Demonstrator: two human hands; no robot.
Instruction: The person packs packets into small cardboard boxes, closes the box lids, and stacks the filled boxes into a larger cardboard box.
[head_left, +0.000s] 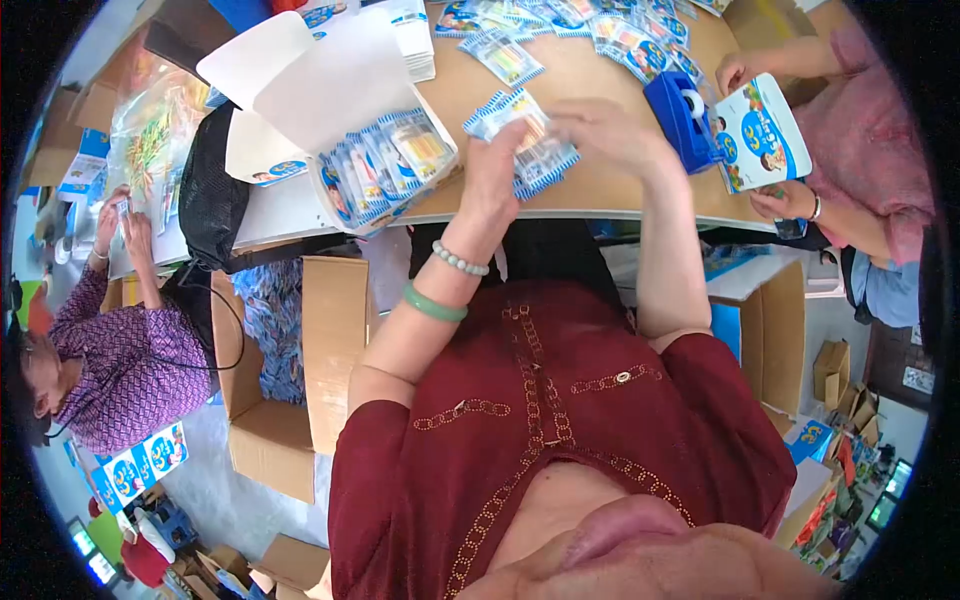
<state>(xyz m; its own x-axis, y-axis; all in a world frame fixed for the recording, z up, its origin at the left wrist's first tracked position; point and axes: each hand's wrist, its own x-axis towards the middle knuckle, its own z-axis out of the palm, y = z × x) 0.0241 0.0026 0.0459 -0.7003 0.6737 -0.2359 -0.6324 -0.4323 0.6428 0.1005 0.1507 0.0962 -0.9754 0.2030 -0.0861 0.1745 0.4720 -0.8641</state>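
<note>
My left hand [497,165], with a beaded bracelet and a green bangle at its wrist, is closed on a few small blue-and-white printed packets [545,165] held above the table edge. Colored sticks show through their clear windows. Right beside them is my right hand [615,135], its fingers smeared by motion; whether they touch the packets I cannot make out. To the left, an open white carton [440,150] with its lid raised holds a row of similar packets [375,170].
Many loose packets [570,20] lie across the far table [590,70]. A blue tape dispenser [685,120] stands at right, near a co-worker's hands on a printed box [760,135]. A black bag [210,190] is left, near another co-worker. Cardboard boxes [335,350] stand below.
</note>
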